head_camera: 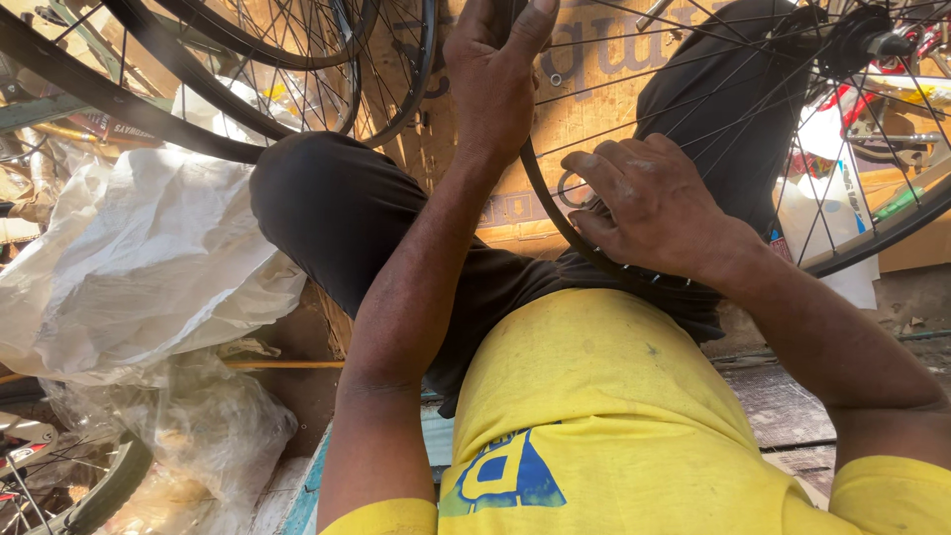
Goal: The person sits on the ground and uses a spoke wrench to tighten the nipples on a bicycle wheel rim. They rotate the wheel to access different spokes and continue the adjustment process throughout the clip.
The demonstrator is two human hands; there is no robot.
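Black wheel rim (pixel 555 213): left hand (pixel 492 79) grips upper edge, right hand (pixel 649 203) curled on lower.

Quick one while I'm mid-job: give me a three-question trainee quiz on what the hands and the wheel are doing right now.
1. True or false: the left hand grips the wheel rim higher up than the right hand.
2. Which hand rests on the rim close to the yellow shirt? A) left B) right
3. Fill in: to the person's left lies a crumpled white ____ bag.

Key: 1 true; 2 B; 3 plastic. The spoked wheel sits across the person's dark-trousered lap, with more wheels leaning behind.
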